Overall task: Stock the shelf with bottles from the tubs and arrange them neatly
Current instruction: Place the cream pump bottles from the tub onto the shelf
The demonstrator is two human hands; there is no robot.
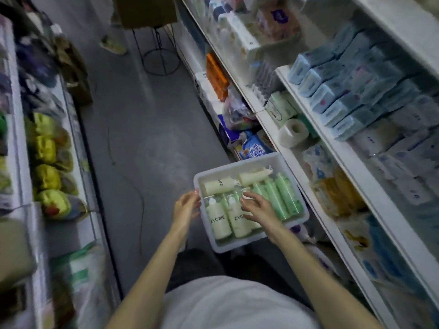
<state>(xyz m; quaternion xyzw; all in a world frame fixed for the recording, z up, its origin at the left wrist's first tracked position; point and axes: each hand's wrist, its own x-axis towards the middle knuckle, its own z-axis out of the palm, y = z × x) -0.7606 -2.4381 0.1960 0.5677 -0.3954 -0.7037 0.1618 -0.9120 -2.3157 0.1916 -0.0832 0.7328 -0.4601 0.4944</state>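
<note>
1. Both bare forearms reached forward to the white tub [237,248], the reference for every position below. Its support was hidden; dark trousers [197,264] showed just behind its near rim.
2. The left hand [186,205] sat against the tub's left rim, fingers bent toward the wall. Blur prevented confirming whether it gripped the rim or only touched it.
3. The right hand [257,206] lay inside the tub, fingers spread and nearly straight, resting on the bottles with none enclosed.
4. Cream bottles [219,220] lay flat in the tub's left half, two lengthwise at the near end and two crosswise at the far end. Green bottles [280,198] lay side by side in the right half. The load ran almost wall to wall.
5. Legible print: "ZYOME" on the near-left cream bottle, "ZYO" on its neighbour, "ME" on a far one.
6. Just right of the tub, the white shelf edge [297,167] passed close beside the tub's right corner, with packed goods behind it.
7. Left of the tub, the grey floor [147,119] lay open and ran far ahead, bounded farther left by a second shelf unit [80,162].
8. Just beyond the tub's far rim stood a blue bag [255,147] with printed characters too blurred to read.
9. Farther beyond sat a white roll [293,132], blue packs [344,91] and an orange box [216,77]; farthest, a wire stand [161,74] stood in the aisle.
</note>
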